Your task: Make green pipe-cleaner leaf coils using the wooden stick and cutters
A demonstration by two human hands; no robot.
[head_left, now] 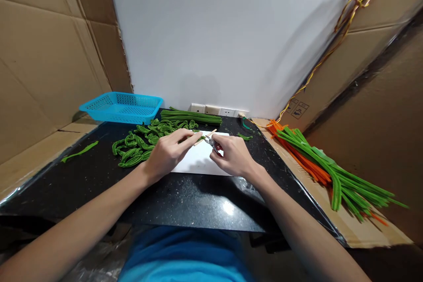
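Observation:
Over a white board, my left hand is closed in a pinch on a short green pipe cleaner against a thin wooden stick. How the pipe cleaner sits on the stick is partly hidden by the fingers. Small red-handled pliers are gripped in my right hand, their metal jaws at the pipe cleaner beside my left fingertips. Many looped green pipe cleaner pieces lie in a heap left of the board. Behind it rests a bundle of straight green pipe cleaners.
A blue plastic basket stands at the back left. Power sockets line the wall's foot. On cardboard at right lie bright green stems and orange ones. A green strip lies at left; a twisted cable hangs at right.

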